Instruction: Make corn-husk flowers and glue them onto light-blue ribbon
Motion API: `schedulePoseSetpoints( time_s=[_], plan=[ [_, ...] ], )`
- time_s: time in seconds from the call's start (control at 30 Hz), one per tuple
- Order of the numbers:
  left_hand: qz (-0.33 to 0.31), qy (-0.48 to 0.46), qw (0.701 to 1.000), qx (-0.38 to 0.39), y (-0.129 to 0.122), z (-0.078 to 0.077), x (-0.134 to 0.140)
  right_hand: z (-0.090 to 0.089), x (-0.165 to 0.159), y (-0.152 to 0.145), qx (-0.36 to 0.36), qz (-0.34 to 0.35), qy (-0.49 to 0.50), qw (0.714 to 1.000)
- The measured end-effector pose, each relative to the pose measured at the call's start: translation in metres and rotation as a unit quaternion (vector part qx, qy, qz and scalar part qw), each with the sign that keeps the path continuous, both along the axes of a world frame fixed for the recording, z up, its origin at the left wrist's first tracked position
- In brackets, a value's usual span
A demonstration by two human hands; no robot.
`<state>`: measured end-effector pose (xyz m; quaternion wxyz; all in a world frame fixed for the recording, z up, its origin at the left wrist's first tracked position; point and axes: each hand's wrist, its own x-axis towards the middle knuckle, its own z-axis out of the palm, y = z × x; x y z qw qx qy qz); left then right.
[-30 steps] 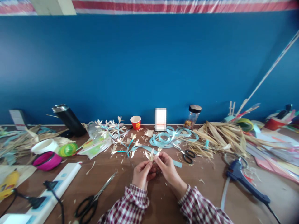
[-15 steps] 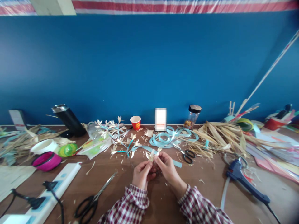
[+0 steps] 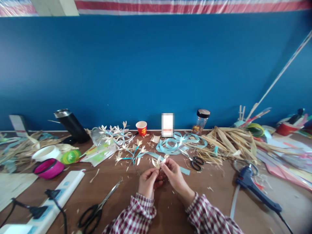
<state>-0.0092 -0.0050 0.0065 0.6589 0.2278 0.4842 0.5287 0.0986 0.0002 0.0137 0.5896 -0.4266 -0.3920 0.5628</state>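
Note:
A small pale flower (image 3: 157, 162) with pointed petals, like dried husk, is pinched between my two hands over the middle of the table. My left hand (image 3: 148, 180) is closed around its base, thumb against the fingers. Thumb and forefinger of my right hand (image 3: 175, 174) press together at the flower's right side; the fingertips partly cover what they grip. Just behind, finished-looking flowers on blue-wrapped stems (image 3: 133, 152) lie on the table. A coil of light blue ribbon (image 3: 168, 146) rests beyond my right hand.
Open scissors (image 3: 98, 208) lie at front left beside a power strip (image 3: 60, 198). Smaller scissors (image 3: 196, 163), dried husks (image 3: 226, 143) and a blue glue gun (image 3: 258, 190) are on the right. A black flask (image 3: 73, 126), red paper cup (image 3: 141, 129) and lidded jar (image 3: 201, 123) line the back.

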Motion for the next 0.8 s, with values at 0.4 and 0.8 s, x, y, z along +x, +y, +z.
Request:
schedulePoseSetpoints(
  time_s=[0.4,0.8],
  plan=[
    [-0.017,-0.015,1.000,-0.008,-0.0002,0.0031,-0.0007,-0.0025,-0.0010,-0.0016,-0.002,0.035,-0.005,0.999],
    [-0.014,0.012,1.000,0.009,0.0010,0.0031,-0.0042,-0.0032,-0.0006,-0.0023,0.024,0.040,-0.032,0.998]
  ],
)
